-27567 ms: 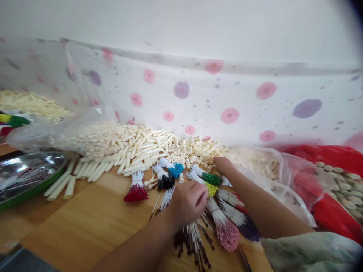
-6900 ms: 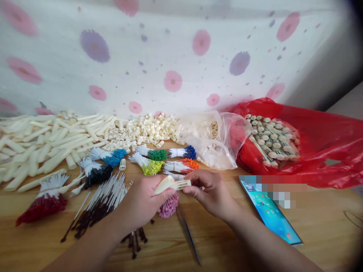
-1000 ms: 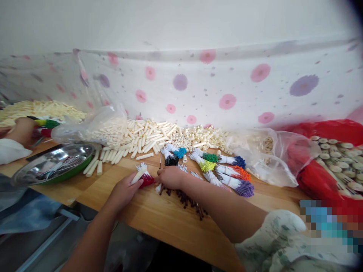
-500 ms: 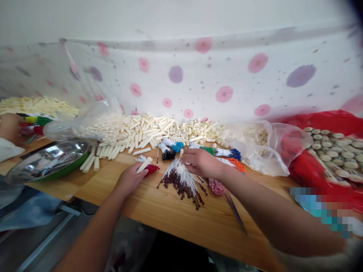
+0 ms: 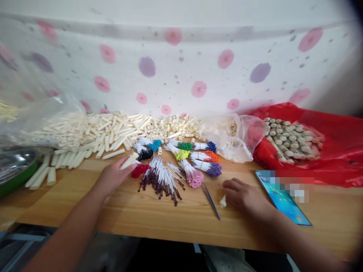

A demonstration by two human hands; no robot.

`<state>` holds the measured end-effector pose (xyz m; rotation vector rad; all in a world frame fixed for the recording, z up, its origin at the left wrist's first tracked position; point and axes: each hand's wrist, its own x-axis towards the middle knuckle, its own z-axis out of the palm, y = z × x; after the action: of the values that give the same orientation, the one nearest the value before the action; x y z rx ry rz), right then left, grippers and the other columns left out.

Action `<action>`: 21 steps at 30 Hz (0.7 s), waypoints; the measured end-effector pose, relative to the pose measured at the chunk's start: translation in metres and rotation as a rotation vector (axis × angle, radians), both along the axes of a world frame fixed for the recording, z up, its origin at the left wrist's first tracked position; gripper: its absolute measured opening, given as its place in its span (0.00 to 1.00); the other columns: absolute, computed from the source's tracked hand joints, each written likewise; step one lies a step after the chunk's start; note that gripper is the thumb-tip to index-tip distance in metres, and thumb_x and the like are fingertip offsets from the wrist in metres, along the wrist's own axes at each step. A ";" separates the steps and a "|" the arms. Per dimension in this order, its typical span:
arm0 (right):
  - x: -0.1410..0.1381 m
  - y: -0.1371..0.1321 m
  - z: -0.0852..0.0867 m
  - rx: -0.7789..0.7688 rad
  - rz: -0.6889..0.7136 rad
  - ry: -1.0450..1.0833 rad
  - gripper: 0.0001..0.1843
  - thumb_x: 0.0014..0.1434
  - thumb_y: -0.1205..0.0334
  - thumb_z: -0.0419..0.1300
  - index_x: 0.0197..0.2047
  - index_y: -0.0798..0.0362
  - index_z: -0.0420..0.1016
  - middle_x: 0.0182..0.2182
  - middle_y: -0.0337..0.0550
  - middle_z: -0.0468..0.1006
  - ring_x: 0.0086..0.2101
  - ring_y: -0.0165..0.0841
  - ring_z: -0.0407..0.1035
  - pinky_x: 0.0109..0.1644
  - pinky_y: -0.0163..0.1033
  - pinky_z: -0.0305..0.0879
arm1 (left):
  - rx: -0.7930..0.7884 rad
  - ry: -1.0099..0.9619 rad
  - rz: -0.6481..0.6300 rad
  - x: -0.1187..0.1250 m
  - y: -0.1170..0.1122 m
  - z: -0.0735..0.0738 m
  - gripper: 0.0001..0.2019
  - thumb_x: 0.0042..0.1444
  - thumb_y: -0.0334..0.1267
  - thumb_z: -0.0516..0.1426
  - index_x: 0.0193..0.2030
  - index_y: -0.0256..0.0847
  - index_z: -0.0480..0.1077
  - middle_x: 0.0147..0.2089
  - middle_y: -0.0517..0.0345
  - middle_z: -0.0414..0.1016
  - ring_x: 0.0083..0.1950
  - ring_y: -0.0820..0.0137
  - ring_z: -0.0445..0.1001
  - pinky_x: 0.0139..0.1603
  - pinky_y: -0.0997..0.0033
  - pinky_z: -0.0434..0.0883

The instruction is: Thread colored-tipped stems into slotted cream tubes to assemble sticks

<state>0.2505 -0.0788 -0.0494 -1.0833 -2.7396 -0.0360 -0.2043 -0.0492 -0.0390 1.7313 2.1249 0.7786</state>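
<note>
In the head view, the left hand [image 5: 111, 176] rests on the light wooden table [image 5: 170, 219]. Its fingers [image 5: 122, 163] are closed around a cream tapered plastic tube [image 5: 129, 161], which points up and away from the palm. Just beyond those fingertips lies a red-tipped bundle of thin white sticks [image 5: 140, 170]. To their right, a loose fan of dark-tipped thin sticks [image 5: 161, 180] spreads over the table. Further behind the fingers is a heap of cream plastic tubes [image 5: 99, 132], and far to their left shows the green rim of a shiny metal tray [image 5: 14, 170].

The right hand [image 5: 245, 194] lies low on the table with its fingers [image 5: 231, 192] curled. They pinch a small white plastic piece [image 5: 223, 202] at their tips, close to the wood. Just left of these fingertips is a pair of slim dark tweezers [image 5: 211, 197], and beyond that a pink-tipped bundle of sticks [image 5: 194, 177]. To the right of the fingers lies a flat phone with a bright screen [image 5: 279, 200]. Behind them are a crumpled clear plastic bag [image 5: 232, 138] and a red plastic bag of round-capped pieces [image 5: 331, 151].
</note>
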 end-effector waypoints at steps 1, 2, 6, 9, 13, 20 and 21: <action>-0.006 0.002 -0.001 -0.006 0.015 -0.028 0.11 0.62 0.70 0.49 0.32 0.52 0.71 0.42 0.46 0.74 0.40 0.35 0.68 0.41 0.39 0.68 | 0.049 0.008 0.055 -0.001 0.001 0.003 0.26 0.52 0.54 0.53 0.53 0.42 0.68 0.51 0.56 0.76 0.51 0.60 0.73 0.49 0.69 0.68; -0.011 0.004 -0.002 -0.014 0.027 -0.050 0.11 0.62 0.70 0.49 0.35 0.53 0.72 0.44 0.47 0.73 0.41 0.36 0.68 0.43 0.40 0.68 | 0.092 0.022 0.102 -0.003 0.003 0.005 0.24 0.53 0.54 0.52 0.52 0.42 0.69 0.49 0.56 0.76 0.50 0.61 0.73 0.48 0.69 0.68; -0.021 0.011 0.001 -0.025 -0.005 -0.040 0.14 0.59 0.72 0.51 0.45 0.51 0.72 0.51 0.49 0.70 0.46 0.39 0.67 0.47 0.43 0.68 | 0.140 0.101 0.173 -0.009 0.025 0.017 0.19 0.54 0.50 0.51 0.45 0.40 0.72 0.40 0.56 0.78 0.43 0.60 0.75 0.41 0.69 0.69; -0.023 0.014 0.012 -0.085 -0.025 0.004 0.19 0.56 0.72 0.53 0.49 0.47 0.70 0.53 0.47 0.69 0.47 0.39 0.68 0.48 0.44 0.67 | 0.114 0.198 0.098 -0.010 0.057 0.026 0.18 0.53 0.48 0.51 0.43 0.41 0.74 0.39 0.54 0.78 0.42 0.59 0.75 0.40 0.67 0.68; -0.035 0.020 0.035 -0.164 -0.027 0.045 0.15 0.55 0.71 0.54 0.44 0.46 0.73 0.47 0.46 0.73 0.43 0.38 0.69 0.45 0.44 0.68 | 0.102 0.342 -0.091 -0.005 0.096 0.025 0.16 0.51 0.45 0.52 0.42 0.41 0.75 0.47 0.50 0.76 0.49 0.57 0.72 0.48 0.66 0.66; -0.103 0.070 0.075 -0.188 0.202 0.166 0.12 0.58 0.71 0.53 0.43 0.51 0.73 0.41 0.47 0.75 0.42 0.34 0.69 0.47 0.40 0.66 | 0.040 0.459 -0.259 0.003 0.102 0.007 0.13 0.52 0.46 0.54 0.39 0.45 0.76 0.45 0.52 0.76 0.52 0.57 0.67 0.54 0.63 0.61; -0.121 0.083 0.077 -0.174 0.232 0.166 0.11 0.59 0.70 0.53 0.43 0.52 0.73 0.41 0.47 0.75 0.42 0.34 0.69 0.47 0.40 0.66 | 0.036 0.470 -0.254 0.004 0.100 0.008 0.14 0.52 0.46 0.53 0.38 0.44 0.76 0.45 0.51 0.76 0.51 0.55 0.67 0.53 0.61 0.61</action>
<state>0.1293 0.0045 0.0274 -0.7595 -2.7352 0.3156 -0.2004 0.0511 -0.0313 2.3284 2.1001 0.3659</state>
